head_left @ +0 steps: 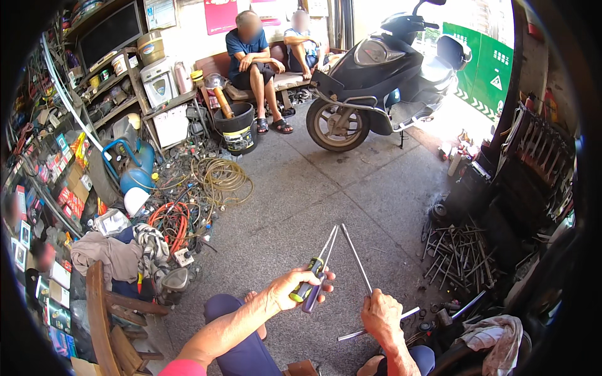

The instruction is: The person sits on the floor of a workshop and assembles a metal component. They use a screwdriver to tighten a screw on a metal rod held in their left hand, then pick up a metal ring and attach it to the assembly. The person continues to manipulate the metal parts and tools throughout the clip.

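Observation:
My left hand (290,289) is closed round two screwdrivers held side by side. One screwdriver (306,282) has a black and yellow-green handle; the other screwdriver (311,299) has a dark purple one. Their thin shafts point away from me and come close together at the tips. In my right hand (382,314) is a long metal rod (357,260), slanting up and left so that its far end is near the screwdriver tips. My fist hides the rod's near end. A silvery bar (378,324) lies on the floor by my right wrist.
A dark scooter (376,75) stands at the far right. Two people sit on a bench (211,65) at the back. Hose coils (227,180) and clutter lie left, near a wooden chair (103,319). Metal rods (461,255) are heaped right; a black bucket (237,130) stands behind.

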Demonstrator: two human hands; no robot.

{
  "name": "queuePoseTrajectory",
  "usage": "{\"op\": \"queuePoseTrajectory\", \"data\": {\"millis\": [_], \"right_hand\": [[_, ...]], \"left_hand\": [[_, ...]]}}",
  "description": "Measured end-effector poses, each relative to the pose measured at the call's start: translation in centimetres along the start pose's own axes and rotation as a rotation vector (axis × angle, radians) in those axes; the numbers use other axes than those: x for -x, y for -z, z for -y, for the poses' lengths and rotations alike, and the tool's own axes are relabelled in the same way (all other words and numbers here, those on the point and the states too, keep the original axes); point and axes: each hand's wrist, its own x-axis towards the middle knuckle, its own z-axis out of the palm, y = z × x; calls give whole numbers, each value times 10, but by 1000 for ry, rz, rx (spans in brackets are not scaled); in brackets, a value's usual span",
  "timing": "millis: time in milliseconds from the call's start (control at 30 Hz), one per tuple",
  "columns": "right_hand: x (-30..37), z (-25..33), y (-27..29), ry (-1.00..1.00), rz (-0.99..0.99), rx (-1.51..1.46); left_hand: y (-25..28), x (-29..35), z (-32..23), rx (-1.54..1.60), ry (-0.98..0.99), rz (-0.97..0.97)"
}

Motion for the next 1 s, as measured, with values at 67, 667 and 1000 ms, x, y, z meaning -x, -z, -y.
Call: {"op": "queuePoseTrajectory", "data": {"millis": [67,667,1000], "right_hand": [[1,-3,-2,-45,105,25],[-5,6,0,-281,267,-548],[-13,13,15,-522,337,-1155]], "left_hand": [[-1,-1,1,-36,-39,-8],[-18,2,16,135,139,97],[-9,-4,36,-71,264,267]]}}
